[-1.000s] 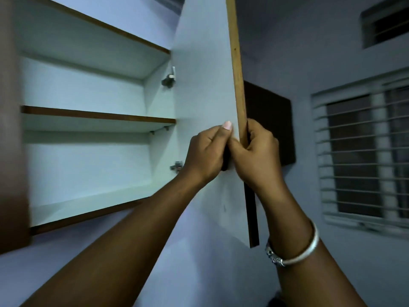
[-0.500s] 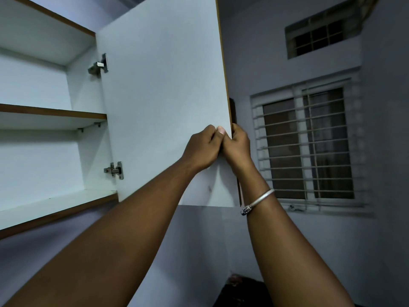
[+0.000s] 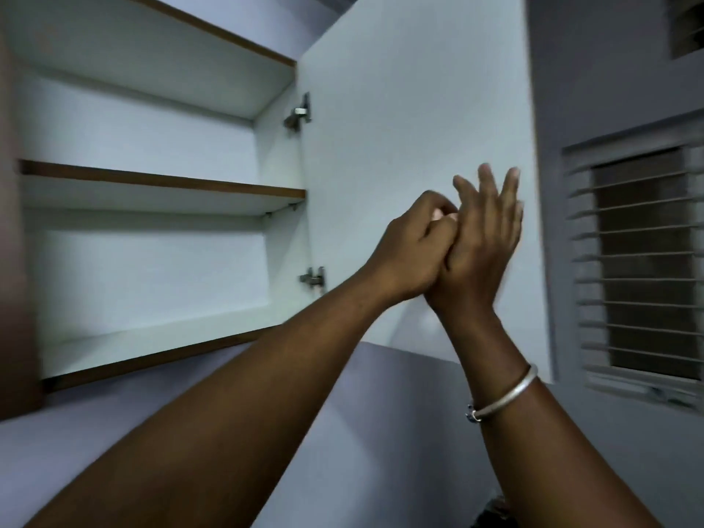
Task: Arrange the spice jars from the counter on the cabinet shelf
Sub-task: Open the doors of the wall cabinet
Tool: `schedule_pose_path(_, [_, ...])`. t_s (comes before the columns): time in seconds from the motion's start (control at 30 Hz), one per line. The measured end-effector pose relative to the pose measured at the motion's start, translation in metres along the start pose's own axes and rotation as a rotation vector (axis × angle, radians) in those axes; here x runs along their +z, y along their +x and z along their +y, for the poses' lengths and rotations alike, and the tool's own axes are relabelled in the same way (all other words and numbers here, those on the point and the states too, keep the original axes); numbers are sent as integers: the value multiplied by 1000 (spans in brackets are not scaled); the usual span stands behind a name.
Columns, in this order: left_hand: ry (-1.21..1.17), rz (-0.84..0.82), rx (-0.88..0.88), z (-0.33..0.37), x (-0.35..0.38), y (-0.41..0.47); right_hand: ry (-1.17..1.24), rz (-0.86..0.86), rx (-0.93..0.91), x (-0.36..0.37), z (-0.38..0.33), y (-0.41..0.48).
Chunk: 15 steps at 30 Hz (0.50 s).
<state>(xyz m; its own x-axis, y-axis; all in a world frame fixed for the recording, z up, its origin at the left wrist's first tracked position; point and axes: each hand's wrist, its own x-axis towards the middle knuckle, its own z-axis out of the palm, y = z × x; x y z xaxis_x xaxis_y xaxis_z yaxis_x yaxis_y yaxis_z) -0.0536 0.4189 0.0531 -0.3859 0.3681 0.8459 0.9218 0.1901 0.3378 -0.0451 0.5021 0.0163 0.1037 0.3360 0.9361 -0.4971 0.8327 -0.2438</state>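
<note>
The wall cabinet stands open, with a bare middle shelf (image 3: 160,182) and a bare bottom shelf (image 3: 152,337). Its white door (image 3: 411,108) is swung wide to the right and shows its inner face. Both my hands are raised in front of that door, side by side and touching each other. My left hand (image 3: 407,249) has its fingers curled with nothing in them. My right hand (image 3: 484,238) has straight, spread fingers, off the door's edge. No spice jars or counter are in view.
Two metal hinges (image 3: 299,112) (image 3: 314,278) join the door to the cabinet's right wall. A barred window (image 3: 640,261) lies to the right of the door. A brown cabinet side (image 3: 15,261) borders the left edge. My right wrist wears a silver bangle (image 3: 506,394).
The door has swung further open. Both hands have let go of its edge; the right hand's fingers have straightened and spread. The view has turned back left toward the shelves.
</note>
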Motion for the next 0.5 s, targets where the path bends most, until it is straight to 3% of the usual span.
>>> schedule_pose_path(0.1, [162, 84, 66, -12, -50, -24, 243, -7, -41, 40, -35, -18])
schedule_pose_path(0.23, [507, 165, 59, -26, -133, -53, 742, -198, 192, 98, -101, -52])
schedule_pose_path(0.4, [962, 201, -170, -38, -233, -94, 1158, -557, 391, 170, -182, -86])
schedule_pose_path(0.5, [1112, 294, -343, -43, -287, -119, 1254, -858, 354, 201, -232, -99])
